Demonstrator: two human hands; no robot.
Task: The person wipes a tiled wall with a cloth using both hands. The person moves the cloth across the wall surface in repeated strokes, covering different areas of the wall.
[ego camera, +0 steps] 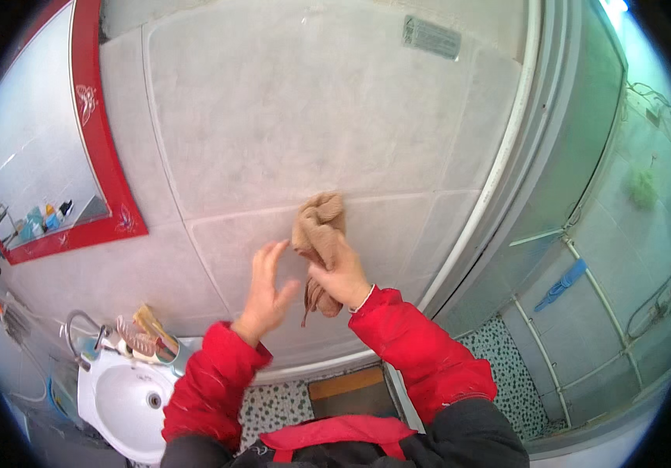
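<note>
A crumpled brown cloth (319, 225) is bunched in my right hand (342, 275), its top end in front of the tiled wall (312, 117) and its loose end hanging below my fingers. Whether the cloth touches the tiles I cannot tell. Just left of the cloth, my left hand (265, 292) holds nothing; its thumb stands apart from the raised fingers. Red sleeves cover both forearms.
At lower left is a white washbasin (130, 403) with a curved faucet (75, 333) and a cup (180, 357) of combs and brushes. A red-framed mirror (130, 225) hangs above. On the right, a white pipe (476, 216) runs beside a door frame (523, 175).
</note>
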